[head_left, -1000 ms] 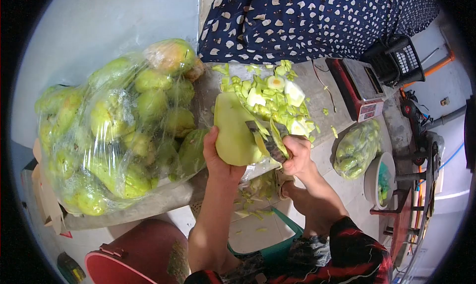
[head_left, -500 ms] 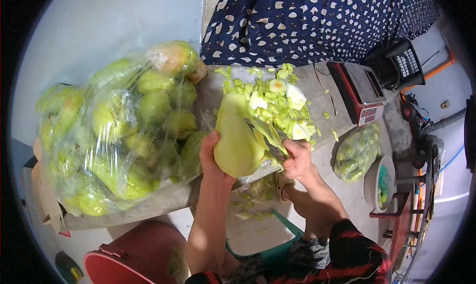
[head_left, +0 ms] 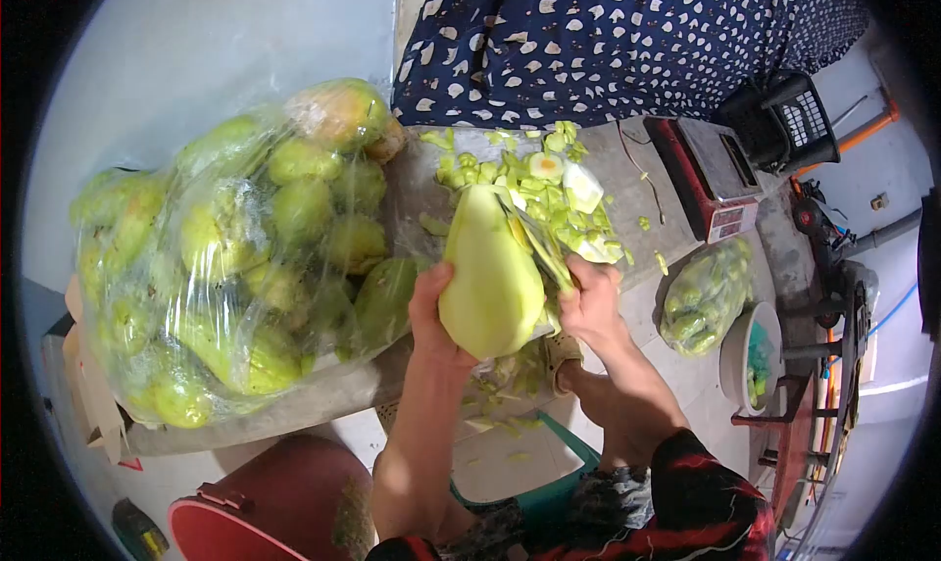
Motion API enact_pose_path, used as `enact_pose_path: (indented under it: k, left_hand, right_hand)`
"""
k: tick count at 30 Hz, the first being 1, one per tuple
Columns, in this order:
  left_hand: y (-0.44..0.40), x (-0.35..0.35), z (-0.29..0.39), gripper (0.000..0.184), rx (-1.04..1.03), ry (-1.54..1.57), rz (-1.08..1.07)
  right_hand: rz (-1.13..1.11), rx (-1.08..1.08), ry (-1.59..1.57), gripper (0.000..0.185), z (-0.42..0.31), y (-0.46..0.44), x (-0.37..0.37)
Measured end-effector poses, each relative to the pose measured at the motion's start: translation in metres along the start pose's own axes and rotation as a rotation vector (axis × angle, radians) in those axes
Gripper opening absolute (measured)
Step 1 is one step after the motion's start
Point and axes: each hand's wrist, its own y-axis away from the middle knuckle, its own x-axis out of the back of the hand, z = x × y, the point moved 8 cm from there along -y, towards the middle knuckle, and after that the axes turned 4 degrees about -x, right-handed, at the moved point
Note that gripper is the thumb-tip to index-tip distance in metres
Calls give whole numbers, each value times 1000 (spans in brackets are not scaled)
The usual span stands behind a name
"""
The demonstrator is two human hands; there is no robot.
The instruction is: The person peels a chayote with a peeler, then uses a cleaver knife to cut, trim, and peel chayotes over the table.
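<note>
A large pale green papaya [head_left: 487,287], its skin mostly pared away, is held above the slab with its narrow end pointing away from me. My left hand [head_left: 438,316] wraps around its lower left side. In my closed right hand [head_left: 590,301] is a thin peeling knife [head_left: 542,245], whose blade lies against the papaya's upper right side. Strips of peel partly cover the blade, and my fingers hide its handle. Behind the fruit, green peelings [head_left: 585,238] and pale cut end pieces [head_left: 580,187] are heaped on the slab.
A big clear bag of green papayas [head_left: 230,257] fills the left. A red scale [head_left: 701,179], a black basket [head_left: 792,120], a smaller filled bag [head_left: 706,301] and a white bucket [head_left: 735,360] are at right. A red bin [head_left: 284,497] and a green-rimmed container [head_left: 573,439] stand below.
The papaya and my left hand have shifted slightly right and down. The knife has swung to a steeper angle along the fruit's right side, with my right hand a little higher.
</note>
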Motion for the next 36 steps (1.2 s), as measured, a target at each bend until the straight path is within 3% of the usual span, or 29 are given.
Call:
enact_pose_path:
  k: [1,3,7,9,11,13,16,19,21,31,36]
  left_hand:
    - [1,-1,-2,76,4,0,-3]
    - [0,-12,-5,80,29,110,-101]
    - [2,-25,-1,75,-17,152,-136]
    - [-3,0,4,66,-81,167,242]
    - [-7,1,8,63,-77,172,232]
    - [-8,0,10,60,-71,179,231]
    - [-6,3,11,62,-66,52,316]
    - [-9,12,5,65,-22,191,321]
    - [-9,10,6,65,-31,166,168]
    - [-4,-4,-3,68,-44,323,27]
    - [-3,2,-3,68,-86,293,66]
  right_hand:
    - [3,-2,2,68,5,-1,-3]
    - [-56,-307,131,65,37,-6,-15]
    - [-19,-299,13,62,31,-11,3]
    - [-16,-320,6,63,27,-11,6]
    - [-36,-318,18,62,26,-10,5]
    - [-11,-279,-30,64,19,-9,8]
    - [20,60,-125,71,-10,0,12]
    - [28,426,-143,73,-43,9,11]
    - [21,595,-115,72,-61,16,9]
    - [22,634,-49,72,-85,20,7]
    - [-20,613,-73,73,-78,20,8]
